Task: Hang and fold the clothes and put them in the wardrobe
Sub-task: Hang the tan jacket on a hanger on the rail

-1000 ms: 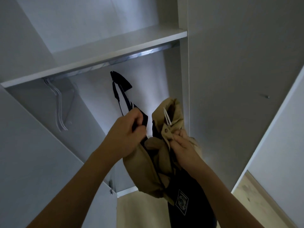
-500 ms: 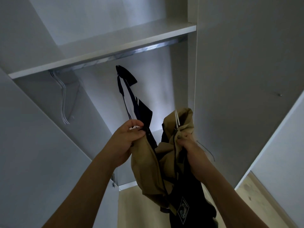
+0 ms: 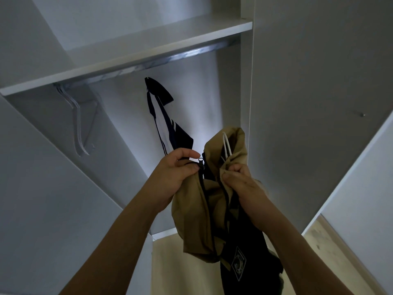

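Pale wood floor (image 3: 331,248) visible at the lower right, beyond the open white door (image 3: 361,188). A second strip of the same light flooring (image 3: 168,265) low in the middle. A small dark screw (image 3: 363,114) protruding from the grey panel.

A pale wood floor (image 3: 174,262) is seen below grey walls (image 3: 308,81), dimly lit by cool light.

We're in a home bedroom, at an open white wardrobe (image 3: 297,103): hanging rail (image 3: 148,63) under its shelf (image 3: 148,45), empty hangers (image 3: 78,124) on the rail.
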A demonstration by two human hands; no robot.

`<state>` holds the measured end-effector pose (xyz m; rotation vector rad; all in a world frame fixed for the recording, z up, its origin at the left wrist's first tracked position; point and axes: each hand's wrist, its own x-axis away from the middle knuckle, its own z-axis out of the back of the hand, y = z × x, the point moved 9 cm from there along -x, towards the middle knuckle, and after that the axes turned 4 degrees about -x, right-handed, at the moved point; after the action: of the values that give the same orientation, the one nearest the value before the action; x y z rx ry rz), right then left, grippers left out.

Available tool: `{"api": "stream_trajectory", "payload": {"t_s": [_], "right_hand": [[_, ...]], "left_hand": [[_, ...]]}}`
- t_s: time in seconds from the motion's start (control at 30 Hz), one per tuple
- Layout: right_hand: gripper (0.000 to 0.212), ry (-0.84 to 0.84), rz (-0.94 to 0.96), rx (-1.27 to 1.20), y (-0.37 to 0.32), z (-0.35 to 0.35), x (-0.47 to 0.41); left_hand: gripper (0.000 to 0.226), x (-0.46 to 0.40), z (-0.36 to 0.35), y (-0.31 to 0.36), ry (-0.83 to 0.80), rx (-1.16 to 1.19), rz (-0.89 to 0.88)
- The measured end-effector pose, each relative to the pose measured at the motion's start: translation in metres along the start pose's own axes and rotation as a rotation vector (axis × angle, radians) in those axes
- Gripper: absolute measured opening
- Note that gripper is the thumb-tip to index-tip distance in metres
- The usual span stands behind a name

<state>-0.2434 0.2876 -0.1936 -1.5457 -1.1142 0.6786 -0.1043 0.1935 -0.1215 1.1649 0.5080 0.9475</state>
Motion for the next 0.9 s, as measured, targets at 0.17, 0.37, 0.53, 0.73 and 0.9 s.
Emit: {"api": "stream_trajectory", "payload": {"t_s": [0.17, 0.37, 0.53, 0.73, 0.9], "right_hand": [[0.031, -0.111, 0.138, 0.382, -0.024, -0.009, 0.007], [0.027, -0.204, 0.102, 0.301, -0.026, -0.019, 0.008], [0.022, -0.185, 0.101, 0.327, -0.030, -0.018, 0.009], [0.018, -0.199, 0.089, 0.347, -0.029, -0.019, 0.008], [0.022, -0.217, 0.085, 0.361, -0.029, -0.019, 0.007]], "left_hand": [[0.025, 0.005, -0.004, 0.009, -0.032, -0.088, -0.065], [0.021, 0.008, -0.009, 0.012, -0.063, -0.157, -0.117], [0.023, 0.009, -0.011, 0.015, -0.100, -0.160, -0.164], [0.024, 0.009, -0.013, 0.017, -0.117, -0.186, -0.189], [0.023, 0.007, -0.010, 0.016, -0.092, -0.180, -0.187]]}}
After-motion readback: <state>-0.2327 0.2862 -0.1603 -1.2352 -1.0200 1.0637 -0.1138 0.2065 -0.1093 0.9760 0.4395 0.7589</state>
